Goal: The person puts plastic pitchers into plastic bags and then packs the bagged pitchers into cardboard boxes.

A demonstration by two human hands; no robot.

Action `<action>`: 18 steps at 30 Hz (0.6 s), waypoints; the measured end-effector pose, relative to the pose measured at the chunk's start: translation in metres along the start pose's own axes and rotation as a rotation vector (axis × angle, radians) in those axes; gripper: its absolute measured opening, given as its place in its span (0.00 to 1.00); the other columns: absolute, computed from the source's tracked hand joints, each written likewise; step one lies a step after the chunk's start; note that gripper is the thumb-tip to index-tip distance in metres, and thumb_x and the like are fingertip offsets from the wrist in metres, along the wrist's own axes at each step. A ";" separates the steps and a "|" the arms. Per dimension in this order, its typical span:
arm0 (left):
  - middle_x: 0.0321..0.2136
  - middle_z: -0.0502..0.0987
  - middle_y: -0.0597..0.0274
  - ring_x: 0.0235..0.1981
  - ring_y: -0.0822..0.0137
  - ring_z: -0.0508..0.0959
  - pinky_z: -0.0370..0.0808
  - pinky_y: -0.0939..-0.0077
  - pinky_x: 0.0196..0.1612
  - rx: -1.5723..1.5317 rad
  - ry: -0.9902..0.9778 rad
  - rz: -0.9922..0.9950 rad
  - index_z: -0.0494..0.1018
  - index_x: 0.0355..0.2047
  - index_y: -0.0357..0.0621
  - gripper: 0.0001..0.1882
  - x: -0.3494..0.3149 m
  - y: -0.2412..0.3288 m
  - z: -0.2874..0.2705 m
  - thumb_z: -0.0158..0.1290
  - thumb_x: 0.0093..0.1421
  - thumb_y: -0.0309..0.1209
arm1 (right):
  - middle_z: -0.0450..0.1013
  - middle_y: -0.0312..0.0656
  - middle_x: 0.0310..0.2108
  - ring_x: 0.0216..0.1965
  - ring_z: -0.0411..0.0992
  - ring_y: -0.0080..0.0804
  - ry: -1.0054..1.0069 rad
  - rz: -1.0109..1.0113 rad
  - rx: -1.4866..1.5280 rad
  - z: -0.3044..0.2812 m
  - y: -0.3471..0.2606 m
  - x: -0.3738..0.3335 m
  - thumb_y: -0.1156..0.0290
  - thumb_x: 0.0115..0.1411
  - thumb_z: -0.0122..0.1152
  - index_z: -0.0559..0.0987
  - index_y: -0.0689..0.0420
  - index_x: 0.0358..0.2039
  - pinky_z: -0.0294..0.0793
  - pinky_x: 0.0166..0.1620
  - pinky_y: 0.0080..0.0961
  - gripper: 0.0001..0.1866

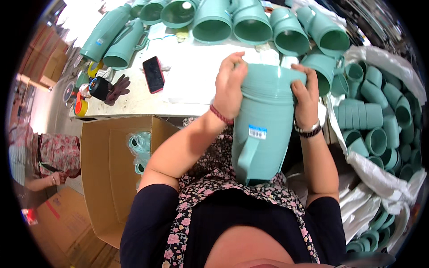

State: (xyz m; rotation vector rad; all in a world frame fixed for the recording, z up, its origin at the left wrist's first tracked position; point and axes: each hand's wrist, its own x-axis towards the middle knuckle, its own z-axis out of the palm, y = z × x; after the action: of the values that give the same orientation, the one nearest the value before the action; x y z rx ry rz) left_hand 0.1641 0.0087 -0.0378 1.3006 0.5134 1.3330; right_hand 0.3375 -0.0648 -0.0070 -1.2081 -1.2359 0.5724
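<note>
Between my two hands, in front of my apron, is a large teal plastic jug with a handle at its lower side and a small blue-and-white sticker. It is tilted, its wide ringed end pointing away from me toward the table. My left hand grips the left side near that end, thumb against the wall. On the opposite side my right hand closes around the same end with bent fingers. Several similar teal jugs lie along the back of the table, most with open ends facing me.
A phone, dark glove and tape roll lie on the white table. Below left stands an open cardboard box holding wrapped teal parts. At right a white sack is full of teal cups. Another person stands far left.
</note>
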 end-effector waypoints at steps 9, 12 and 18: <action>0.43 0.68 0.52 0.47 0.53 0.67 0.61 0.60 0.54 0.493 -0.324 0.481 0.66 0.46 0.40 0.39 -0.010 0.028 -0.038 0.66 0.37 0.48 | 0.60 0.43 0.36 0.38 0.62 0.34 -0.337 -0.446 -0.422 -0.011 -0.030 0.005 0.42 0.26 0.74 0.64 0.63 0.39 0.63 0.42 0.28 0.48; 0.39 0.70 0.53 0.41 0.53 0.69 0.65 0.65 0.49 0.666 -0.306 0.510 0.67 0.43 0.38 0.35 -0.019 0.045 -0.032 0.66 0.38 0.43 | 0.61 0.41 0.31 0.33 0.62 0.32 -0.308 -0.475 -0.382 0.001 -0.021 0.004 0.48 0.28 0.75 0.67 0.62 0.34 0.64 0.37 0.26 0.40; 0.32 0.72 0.55 0.32 0.62 0.73 0.71 0.68 0.38 0.016 -0.071 -0.116 0.69 0.36 0.40 0.19 -0.028 0.027 -0.087 0.58 0.49 0.38 | 0.67 0.44 0.31 0.31 0.65 0.34 -0.419 -0.456 -0.213 0.056 0.007 0.031 0.55 0.37 0.71 0.70 0.62 0.31 0.66 0.36 0.25 0.28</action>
State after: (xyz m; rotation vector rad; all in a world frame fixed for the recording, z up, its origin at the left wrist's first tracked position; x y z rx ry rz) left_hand 0.0693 0.0104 -0.0496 1.3066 0.5432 1.1849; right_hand 0.2969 -0.0142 -0.0077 -0.9535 -1.9027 0.3661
